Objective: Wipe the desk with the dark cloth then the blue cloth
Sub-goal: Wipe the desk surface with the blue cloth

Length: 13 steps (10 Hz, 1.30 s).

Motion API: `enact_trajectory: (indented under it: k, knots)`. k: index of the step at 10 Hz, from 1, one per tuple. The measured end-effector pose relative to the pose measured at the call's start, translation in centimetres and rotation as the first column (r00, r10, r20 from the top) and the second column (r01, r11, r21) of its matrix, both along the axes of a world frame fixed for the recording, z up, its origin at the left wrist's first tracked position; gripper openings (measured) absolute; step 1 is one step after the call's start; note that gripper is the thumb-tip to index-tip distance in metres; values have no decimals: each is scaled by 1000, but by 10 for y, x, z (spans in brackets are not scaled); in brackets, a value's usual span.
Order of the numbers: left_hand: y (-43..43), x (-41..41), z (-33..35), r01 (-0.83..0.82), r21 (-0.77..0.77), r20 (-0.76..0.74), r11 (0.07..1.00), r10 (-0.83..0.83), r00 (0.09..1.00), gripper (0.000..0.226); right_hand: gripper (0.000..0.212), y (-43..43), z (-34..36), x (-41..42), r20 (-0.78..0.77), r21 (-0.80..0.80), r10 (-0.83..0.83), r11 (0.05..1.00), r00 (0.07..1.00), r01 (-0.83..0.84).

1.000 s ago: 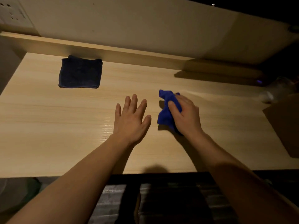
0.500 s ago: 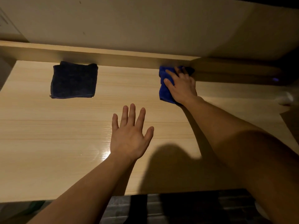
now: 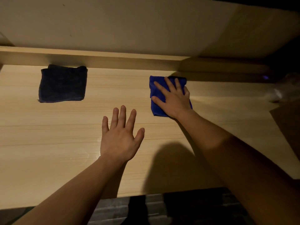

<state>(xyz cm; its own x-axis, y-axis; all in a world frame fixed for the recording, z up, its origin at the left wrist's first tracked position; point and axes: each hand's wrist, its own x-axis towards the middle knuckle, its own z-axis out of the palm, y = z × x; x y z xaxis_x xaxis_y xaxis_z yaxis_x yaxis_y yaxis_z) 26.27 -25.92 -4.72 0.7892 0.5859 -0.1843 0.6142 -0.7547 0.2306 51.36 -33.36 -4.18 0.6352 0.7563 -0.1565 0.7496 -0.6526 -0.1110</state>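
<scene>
1. Our right hand (image 3: 172, 99) is spread flat, palm down, on top of the bright blue folded microfibre cloth (image 3: 155, 95), pressing it onto the pale wood-grain worktop (image 3: 48, 135). The fingers aren't curled round it, so it's pinned rather than gripped.
2. The blue cloth sits directly under that hand. Its long axis looks to run away from us, toward the raised back ledge (image 3: 113, 60), and its far edge is near the ledge.
3. Our left hand (image 3: 121, 135) is open wide, fingers fanned, holding nothing. It seems to rest on the worktop, nearer us and to the left of the right hand, well clear of both cloths.
4. The dark navy folded square cloth (image 3: 62, 84) lies off to the left of the left hand and further from us, against the ledge, untouched.
5. Our guess is that we're on the blue-cloth step now. The bare worktop mostly lies toward us and to the left of the right hand, so the next stroke probably drags back that way.
</scene>
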Motion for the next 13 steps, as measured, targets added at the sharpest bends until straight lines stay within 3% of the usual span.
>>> enact_trajectory:
  k: [7, 8, 10, 13]
  knots:
    - [1, -2, 2, 6, -8, 35, 1000, -6, 999, 78, 72, -171, 1, -154, -57, -23, 79, 996, 995, -81]
    - [1, -3, 3, 11, -7, 40, 1000, -10, 999, 77, 67, -187, -5, -167, -43, 24, 76, 997, 996, -75]
    - [1, -3, 2, 12, 0, 40, 1000, -12, 999, 77, 52, -215, -17, -193, 2, 322, 87, 943, 996, -83]
    - [0, -2, 3, 12, 2, 37, 1000, -12, 999, 82, 38, -202, 19, -142, -236, 570, 65, 817, 970, 84]
